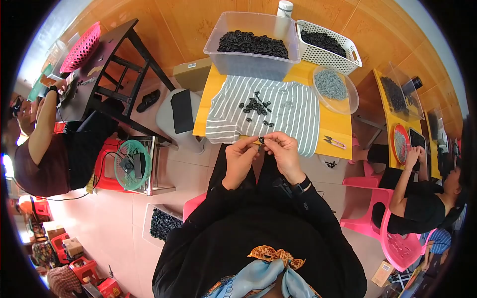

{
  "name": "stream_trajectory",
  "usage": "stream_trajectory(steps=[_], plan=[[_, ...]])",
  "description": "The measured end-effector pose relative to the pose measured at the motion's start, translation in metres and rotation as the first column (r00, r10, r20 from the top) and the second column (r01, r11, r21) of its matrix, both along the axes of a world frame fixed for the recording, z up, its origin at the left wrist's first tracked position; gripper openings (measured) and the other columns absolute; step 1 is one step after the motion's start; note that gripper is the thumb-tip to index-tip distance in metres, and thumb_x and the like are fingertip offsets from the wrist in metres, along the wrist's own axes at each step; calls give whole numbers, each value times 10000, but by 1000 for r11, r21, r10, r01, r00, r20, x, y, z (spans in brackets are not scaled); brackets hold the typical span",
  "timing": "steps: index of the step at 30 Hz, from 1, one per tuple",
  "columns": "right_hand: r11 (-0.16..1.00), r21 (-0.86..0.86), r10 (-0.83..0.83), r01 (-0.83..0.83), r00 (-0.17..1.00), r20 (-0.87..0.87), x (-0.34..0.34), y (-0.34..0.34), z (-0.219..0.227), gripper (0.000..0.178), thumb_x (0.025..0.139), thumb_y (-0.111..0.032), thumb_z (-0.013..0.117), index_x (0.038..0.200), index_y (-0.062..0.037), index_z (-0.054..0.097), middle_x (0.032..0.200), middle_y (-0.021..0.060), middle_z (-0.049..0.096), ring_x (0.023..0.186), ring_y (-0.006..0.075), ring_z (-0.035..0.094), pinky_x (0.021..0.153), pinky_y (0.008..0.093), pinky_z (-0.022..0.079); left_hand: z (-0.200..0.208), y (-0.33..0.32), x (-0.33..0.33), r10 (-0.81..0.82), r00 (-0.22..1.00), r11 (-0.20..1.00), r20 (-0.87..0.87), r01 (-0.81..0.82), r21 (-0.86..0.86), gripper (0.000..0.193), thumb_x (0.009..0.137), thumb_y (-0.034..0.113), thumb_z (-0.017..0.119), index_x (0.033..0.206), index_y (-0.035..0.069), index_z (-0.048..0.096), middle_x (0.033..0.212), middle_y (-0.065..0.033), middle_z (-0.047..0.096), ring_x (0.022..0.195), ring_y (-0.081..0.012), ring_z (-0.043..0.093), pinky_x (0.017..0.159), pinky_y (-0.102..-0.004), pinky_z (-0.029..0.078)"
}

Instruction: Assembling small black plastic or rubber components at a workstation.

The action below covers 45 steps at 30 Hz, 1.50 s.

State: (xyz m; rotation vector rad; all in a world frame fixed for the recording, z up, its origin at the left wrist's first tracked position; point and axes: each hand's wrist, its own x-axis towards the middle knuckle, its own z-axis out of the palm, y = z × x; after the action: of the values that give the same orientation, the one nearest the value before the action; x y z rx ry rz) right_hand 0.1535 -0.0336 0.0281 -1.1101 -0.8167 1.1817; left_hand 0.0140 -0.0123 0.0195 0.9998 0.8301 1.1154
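Nearest the camera: a knotted silk scarf in pale blue and orange print (pixel 268 270), worn over black sleeves. Beyond it, the left hand (pixel 240 160) and the right hand (pixel 284 151) are held together just above the near edge of a yellow-topped desk (pixel 335 126). A small black plastic piece (pixel 261 140) is pinched between the fingertips of both hands; the remaining fingers are curled. The piece is too small for its long axis or facing to be made out.

On the desk a grey and white striped cloth (pixel 278 116) is spread, its stripes running away from the person. A loose cluster of small black parts (pixel 256 107) lies on the cloth, just beyond the hands. A pair of small pink-handled snips (pixel 334 142) is placed to the right, on bare desk.

Farther back: a clear round plastic dish of grey metal bits (pixel 334 88); a clear rectangular plastic tub of black parts (pixel 252 45); a white perforated basket of black parts (pixel 328 47); a white cylindrical bottle (pixel 284 10), partly hidden behind the tub.

On the floor to the left a white tray of black parts (pixel 161 223) is partly hidden by the sleeve. Other persons are seated at both sides, cut off by the rim.
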Motion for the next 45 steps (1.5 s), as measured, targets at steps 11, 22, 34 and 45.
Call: stream_trajectory(steps=[11, 22, 34, 45], plan=[[999, 38, -41, 37, 996, 85, -3, -1, -1, 65, 850, -15, 592, 890, 16, 631, 677, -11, 591, 596, 28, 512, 529, 169, 395, -2, -1, 1, -6, 1000, 1000, 30, 5, 13, 252, 809, -27, 582, 1053, -19, 643, 796, -42, 630, 648, -89, 585, 568, -188, 451], [999, 34, 2, -5, 995, 98, -3, -4, -3, 56, 850, -17, 590, 875, 7, 634, 675, -13, 592, 605, 29, 523, 541, 170, 404, -1, 0, 2, -2, 998, 1000, 56, 2, -7, 239, 810, -37, 580, 1041, -35, 641, 795, -55, 638, 652, -86, 579, 575, -192, 457], [964, 252, 14, -85, 962, 272, -2, -14, 2, 209, 802, 92, 601, 997, 20, 616, 858, 32, 567, 707, 74, 548, 626, 191, 432, 1, -1, 0, -66, 961, 986, 269, 104, -130, 241, 832, -49, 582, 1070, -50, 620, 827, -81, 645, 697, -111, 593, 653, -211, 484], [942, 326, -24, -80, 953, 302, -3, -19, 16, 246, 800, 104, 578, 1032, 28, 609, 873, 54, 569, 749, 105, 550, 654, 202, 435, 4, -2, -1, -124, 963, 986, 238, 146, -79, 229, 831, -51, 586, 1055, -37, 628, 800, -66, 636, 671, -102, 588, 630, -209, 488]])
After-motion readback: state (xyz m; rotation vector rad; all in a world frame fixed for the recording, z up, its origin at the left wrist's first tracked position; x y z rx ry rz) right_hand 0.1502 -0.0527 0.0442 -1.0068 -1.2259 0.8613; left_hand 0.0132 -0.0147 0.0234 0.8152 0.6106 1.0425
